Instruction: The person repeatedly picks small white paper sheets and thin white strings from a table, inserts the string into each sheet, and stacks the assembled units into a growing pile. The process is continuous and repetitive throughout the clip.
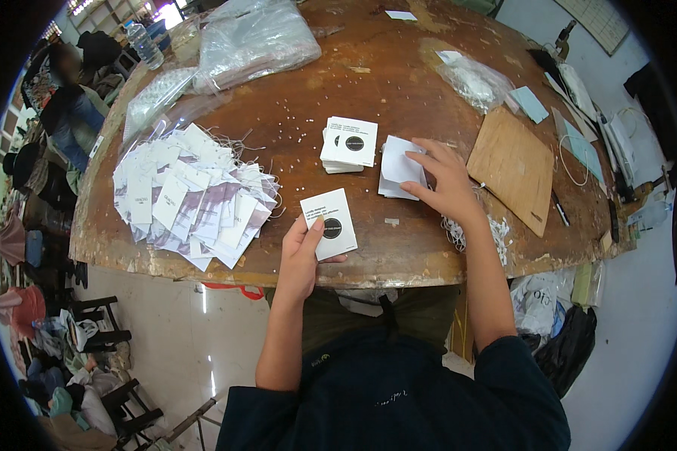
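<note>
Between the thumb and fingers of my left hand [302,252] is a white square card [342,207] with a black circle and small print, held just above the table's near edge. My right hand [445,179] reaches over a small pile of blank white cards [393,174]. Its thumb and fingers are spread apart, with the tips at the top card. Behind the held card stands a neat stack of printed cards [349,129] with the same black circle. On the left lies a large loose heap of white hang tags [195,192] with strings.
The worn brown wooden table [278,105] is dotted with tiny white bits. Clear plastic bags [256,37] and a water bottle [144,46] are at the far left. White strings [496,237], a wooden board [511,169] and a pen [560,208] lie to the right.
</note>
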A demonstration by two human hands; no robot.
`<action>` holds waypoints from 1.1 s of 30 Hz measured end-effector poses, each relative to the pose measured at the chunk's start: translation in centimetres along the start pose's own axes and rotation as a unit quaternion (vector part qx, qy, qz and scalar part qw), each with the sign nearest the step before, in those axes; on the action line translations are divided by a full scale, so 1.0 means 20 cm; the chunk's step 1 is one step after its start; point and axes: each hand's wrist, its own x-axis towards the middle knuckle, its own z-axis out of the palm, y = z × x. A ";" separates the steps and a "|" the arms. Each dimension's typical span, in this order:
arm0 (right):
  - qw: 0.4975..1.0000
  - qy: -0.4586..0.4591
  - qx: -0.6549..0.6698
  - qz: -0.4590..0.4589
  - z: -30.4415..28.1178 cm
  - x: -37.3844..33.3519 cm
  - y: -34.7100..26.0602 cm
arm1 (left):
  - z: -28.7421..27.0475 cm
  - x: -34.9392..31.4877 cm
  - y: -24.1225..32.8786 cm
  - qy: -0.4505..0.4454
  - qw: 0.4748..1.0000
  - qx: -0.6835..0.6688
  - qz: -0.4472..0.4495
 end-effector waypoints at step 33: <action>0.771 0.086 0.596 0.206 0.18 -0.12 -0.59 | 0.14 -0.01 -0.01 0.021 0.999 0.003 0.037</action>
